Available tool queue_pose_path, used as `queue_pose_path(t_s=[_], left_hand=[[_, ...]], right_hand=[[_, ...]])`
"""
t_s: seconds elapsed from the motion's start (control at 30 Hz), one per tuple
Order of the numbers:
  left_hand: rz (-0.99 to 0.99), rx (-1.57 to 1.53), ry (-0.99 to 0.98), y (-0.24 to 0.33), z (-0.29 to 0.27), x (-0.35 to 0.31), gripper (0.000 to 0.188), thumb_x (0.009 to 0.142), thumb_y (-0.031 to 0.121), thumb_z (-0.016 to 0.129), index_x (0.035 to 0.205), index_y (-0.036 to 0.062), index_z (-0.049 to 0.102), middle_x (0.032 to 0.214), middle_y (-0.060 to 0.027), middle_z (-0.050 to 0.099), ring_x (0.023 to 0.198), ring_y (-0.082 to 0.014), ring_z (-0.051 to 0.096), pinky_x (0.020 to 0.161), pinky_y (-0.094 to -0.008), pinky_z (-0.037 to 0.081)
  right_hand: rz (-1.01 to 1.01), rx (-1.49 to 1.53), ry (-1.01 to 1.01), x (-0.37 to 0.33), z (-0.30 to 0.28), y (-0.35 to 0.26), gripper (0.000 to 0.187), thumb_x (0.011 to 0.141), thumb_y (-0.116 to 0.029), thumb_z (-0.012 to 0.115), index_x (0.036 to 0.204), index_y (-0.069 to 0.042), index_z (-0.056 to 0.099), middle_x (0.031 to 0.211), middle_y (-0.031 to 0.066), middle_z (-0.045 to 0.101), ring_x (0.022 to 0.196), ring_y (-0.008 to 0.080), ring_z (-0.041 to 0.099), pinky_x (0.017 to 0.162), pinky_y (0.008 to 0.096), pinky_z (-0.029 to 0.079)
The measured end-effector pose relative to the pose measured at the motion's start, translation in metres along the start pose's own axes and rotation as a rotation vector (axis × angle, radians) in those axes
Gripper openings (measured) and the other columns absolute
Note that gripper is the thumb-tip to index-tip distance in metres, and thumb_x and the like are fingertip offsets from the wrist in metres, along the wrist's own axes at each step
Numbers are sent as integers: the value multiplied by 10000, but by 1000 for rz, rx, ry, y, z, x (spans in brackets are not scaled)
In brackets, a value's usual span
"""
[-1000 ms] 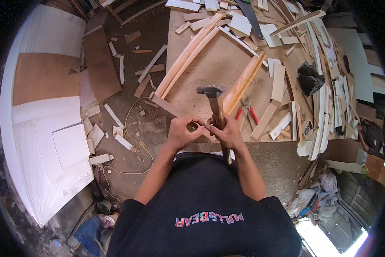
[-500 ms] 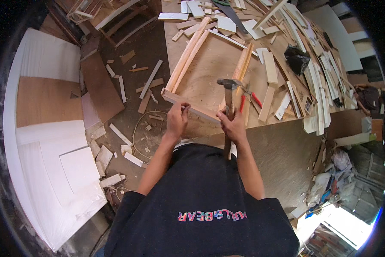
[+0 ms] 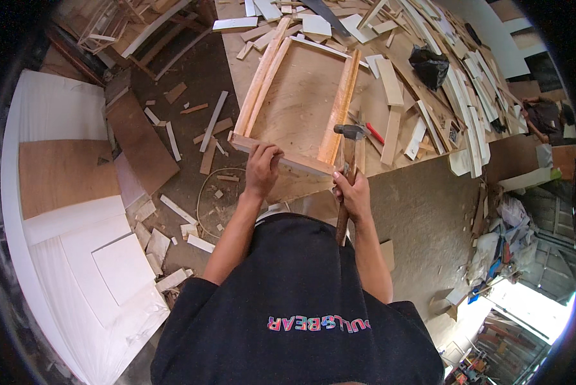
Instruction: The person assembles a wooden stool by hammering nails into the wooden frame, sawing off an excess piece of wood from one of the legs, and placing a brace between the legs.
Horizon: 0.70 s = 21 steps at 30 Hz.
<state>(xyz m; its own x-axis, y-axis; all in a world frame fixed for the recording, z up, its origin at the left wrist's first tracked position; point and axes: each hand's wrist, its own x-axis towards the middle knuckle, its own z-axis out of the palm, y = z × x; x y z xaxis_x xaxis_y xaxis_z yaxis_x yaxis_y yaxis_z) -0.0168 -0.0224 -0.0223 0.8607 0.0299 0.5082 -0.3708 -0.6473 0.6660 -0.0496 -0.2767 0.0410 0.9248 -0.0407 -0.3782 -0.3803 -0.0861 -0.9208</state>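
A rectangular wooden frame (image 3: 342,106) lies on the workbench, its near rail toward me. My left hand (image 3: 262,170) is closed at that near rail, its curled fingers over the upper edge; whether something small is also between the fingertips is hidden. In my right hand (image 3: 355,197) is a hammer (image 3: 348,160), gripped partway along its wooden handle. The dark metal head points up, just right of the frame's near right corner, and the handle's end reaches down over my shirt. Pliers with red handles (image 3: 374,133) lie on the bench behind the hammer head.
The workbench (image 3: 288,192) carries many wood offcuts (image 3: 390,80), a saw blade (image 3: 326,16) and a black plastic bag (image 3: 429,66). White panels (image 3: 76,237) stand at left. Scraps and a cable (image 3: 199,205) litter the floor. Another person (image 3: 544,119) is at far right.
My left hand has gone from a pinch in front of the near rail to curling over it. The right hand and hammer have shifted slightly right and down. The whole view has moved a little.
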Motion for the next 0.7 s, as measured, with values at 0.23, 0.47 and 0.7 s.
queue_pose_path(t_s=[0.23, 0.47, 0.7], left_hand=[[9, -4, -75, -3, -6, 5, 111, 828, 20, 719, 923, 39, 663, 951, -112, 664, 938, -331, 623, 838, -423, 507], [5, -12, -99, -10, -6, 3, 123, 832, 28, 724, 939, 41, 664, 974, -111, 656, 954, -335, 620, 845, -422, 511], [36, -31, -5, -11, 0, -4, 171, 833, 29, 734, 987, 41, 661, 990, -120, 656, 967, -356, 615, 841, -434, 513]], right_hand=[[-18, -86, -14, 0, 4, -15, 297, 960, -288, 703, 1035, -13, 619, 735, 10, 612, 581, 85, 569, 534, 269, 461], [-18, -437, -207, -8, 8, -47, 367, 991, -326, 651, 1107, 20, 608, 795, 145, 659, 698, 297, 647, 654, 384, 513], [-402, -694, -261, -12, 35, -41, 392, 1018, -251, 594, 1309, -3, 507, 938, 238, 664, 830, 353, 690, 767, 442, 521]])
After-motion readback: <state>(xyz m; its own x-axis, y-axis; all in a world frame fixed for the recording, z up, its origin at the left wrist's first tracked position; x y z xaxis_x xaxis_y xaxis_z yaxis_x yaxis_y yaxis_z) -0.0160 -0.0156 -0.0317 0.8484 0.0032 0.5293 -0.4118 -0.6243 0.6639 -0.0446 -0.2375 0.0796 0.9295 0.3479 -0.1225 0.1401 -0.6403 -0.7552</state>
